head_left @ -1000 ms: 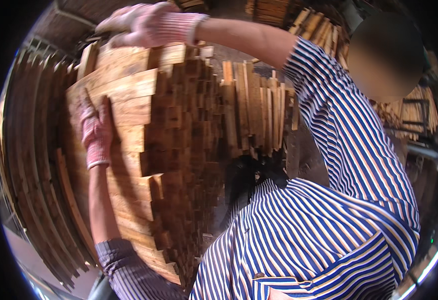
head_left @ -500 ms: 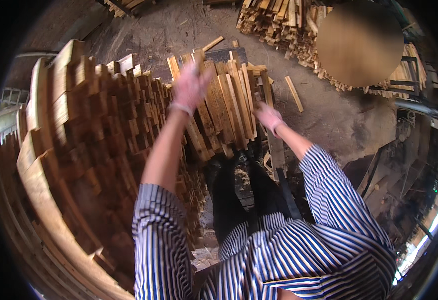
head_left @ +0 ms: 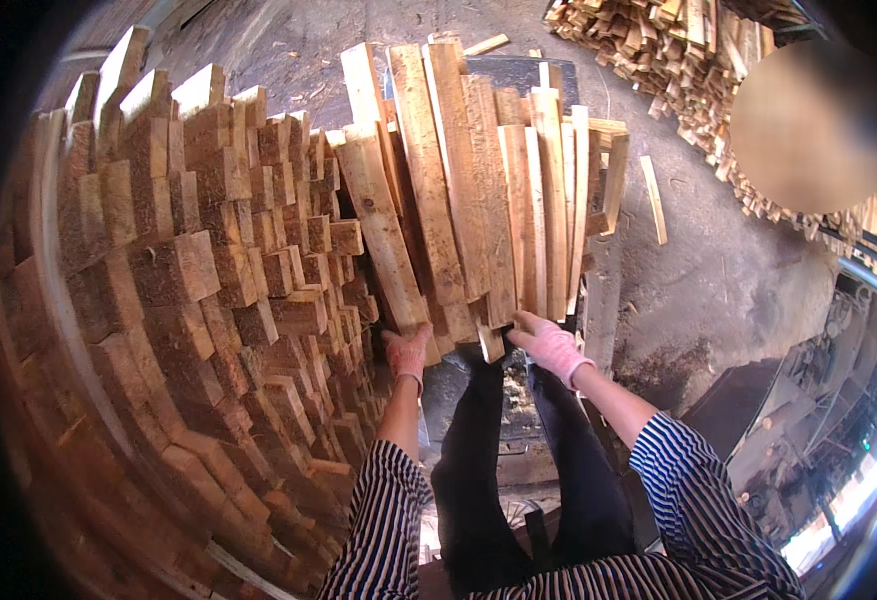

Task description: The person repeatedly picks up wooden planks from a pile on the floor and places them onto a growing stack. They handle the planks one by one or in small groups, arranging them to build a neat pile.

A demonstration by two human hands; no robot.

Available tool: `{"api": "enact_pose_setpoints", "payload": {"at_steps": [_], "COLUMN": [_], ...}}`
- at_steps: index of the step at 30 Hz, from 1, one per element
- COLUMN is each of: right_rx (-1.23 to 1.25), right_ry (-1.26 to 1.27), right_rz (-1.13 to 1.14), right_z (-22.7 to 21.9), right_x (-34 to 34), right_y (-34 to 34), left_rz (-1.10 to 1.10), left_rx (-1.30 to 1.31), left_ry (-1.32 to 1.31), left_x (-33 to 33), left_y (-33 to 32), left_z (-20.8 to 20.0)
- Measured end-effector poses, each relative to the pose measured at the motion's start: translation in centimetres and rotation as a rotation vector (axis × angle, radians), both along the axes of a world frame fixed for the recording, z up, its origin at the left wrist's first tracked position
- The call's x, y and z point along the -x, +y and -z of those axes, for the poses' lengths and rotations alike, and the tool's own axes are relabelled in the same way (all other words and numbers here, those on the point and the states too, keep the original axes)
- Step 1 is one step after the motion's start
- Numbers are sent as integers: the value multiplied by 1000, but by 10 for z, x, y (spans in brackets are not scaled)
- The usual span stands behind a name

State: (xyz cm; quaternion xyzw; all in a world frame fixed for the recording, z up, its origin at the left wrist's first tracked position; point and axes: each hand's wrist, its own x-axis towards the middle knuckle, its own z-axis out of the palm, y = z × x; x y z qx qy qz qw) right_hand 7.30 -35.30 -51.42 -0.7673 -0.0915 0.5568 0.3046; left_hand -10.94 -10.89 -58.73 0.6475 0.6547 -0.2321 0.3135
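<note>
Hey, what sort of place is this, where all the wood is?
Probably a sawmill or lumber workshop: a tall stack of rough boards stands at the left, a pile of planks lies ahead, and another heap of cut wood sits farther off on a dirty floor.

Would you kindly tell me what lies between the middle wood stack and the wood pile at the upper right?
In the head view, a loose strip lies on the floor between the middle wood stack and the wood pile.
</note>
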Motion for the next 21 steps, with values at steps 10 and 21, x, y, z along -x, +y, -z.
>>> {"api": "enact_pose_setpoints", "payload": {"at_steps": [10,21], "right_rx": [51,3], "right_ry": [-127,36], "right_rz": [-12,70], "right_z": [8,-112], "right_x": [23,-11], "right_y": [162,77], "left_rz": [331,158], "left_rx": [-15,283], "left_ry": [-76,-454], "left_x": [-3,11], "left_y": [-25,-122], "left_z": [-15,-84]}}
